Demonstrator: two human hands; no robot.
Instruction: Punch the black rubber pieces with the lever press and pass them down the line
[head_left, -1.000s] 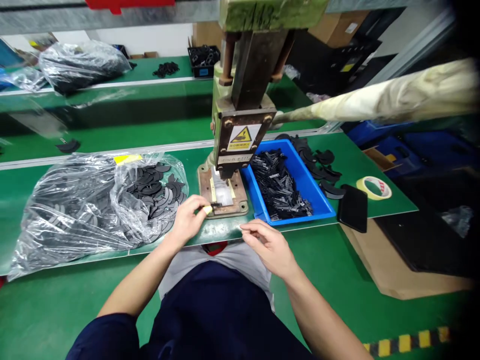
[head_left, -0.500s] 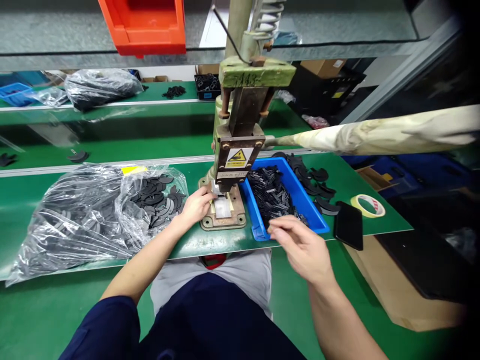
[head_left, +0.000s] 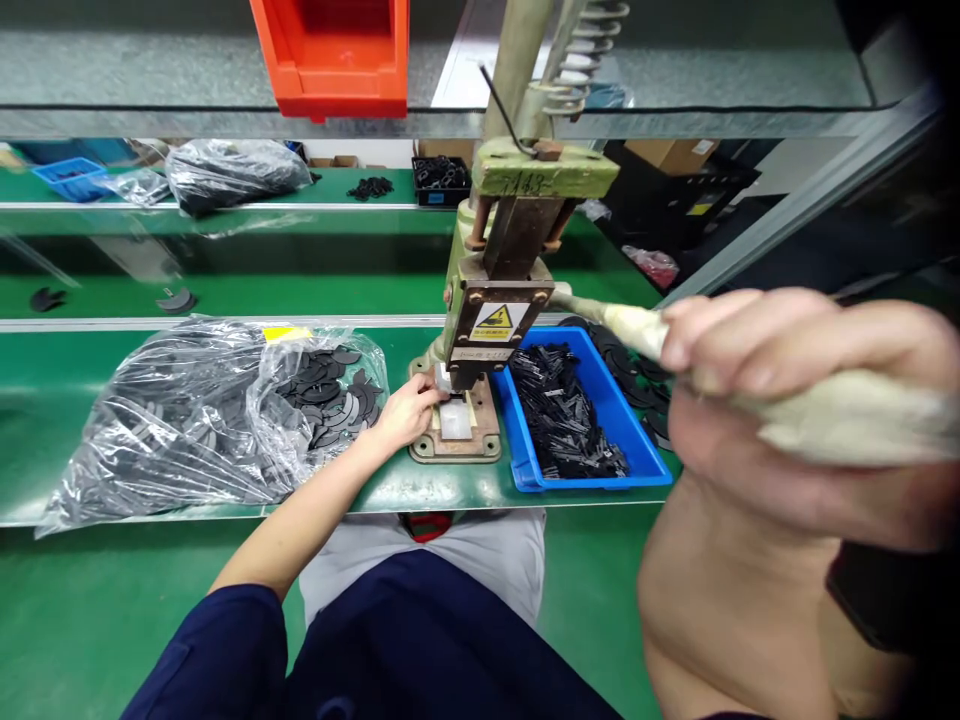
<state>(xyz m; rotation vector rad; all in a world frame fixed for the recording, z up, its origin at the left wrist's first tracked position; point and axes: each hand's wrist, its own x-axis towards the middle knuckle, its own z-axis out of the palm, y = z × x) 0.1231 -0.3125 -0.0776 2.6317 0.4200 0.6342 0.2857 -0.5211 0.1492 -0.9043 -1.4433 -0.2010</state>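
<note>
A green hand press (head_left: pixel 501 290) stands on the green bench, its base plate (head_left: pixel 457 440) under the ram. My left hand (head_left: pixel 409 412) rests at the base plate's left side, fingers pinched at a small part under the ram; the part itself is too small to make out. My right hand (head_left: pixel 787 400) is close to the camera, wrapped round the press's cloth-covered lever handle (head_left: pixel 847 415). A blue tray (head_left: pixel 645 455) of small black parts sits right of the press.
A clear plastic bag (head_left: pixel 187 410) full of black curved pieces lies left of the press. More black pieces lie beyond the blue tray. An orange bin (head_left: pixel 334 55) sits on the shelf above. Further bags and a black crate (head_left: pixel 441 180) are on the far bench.
My right hand rose from the bench front past the blue tray and took hold of the lever handle. My left hand moved the small part in under the ram. The view tilted up.
</note>
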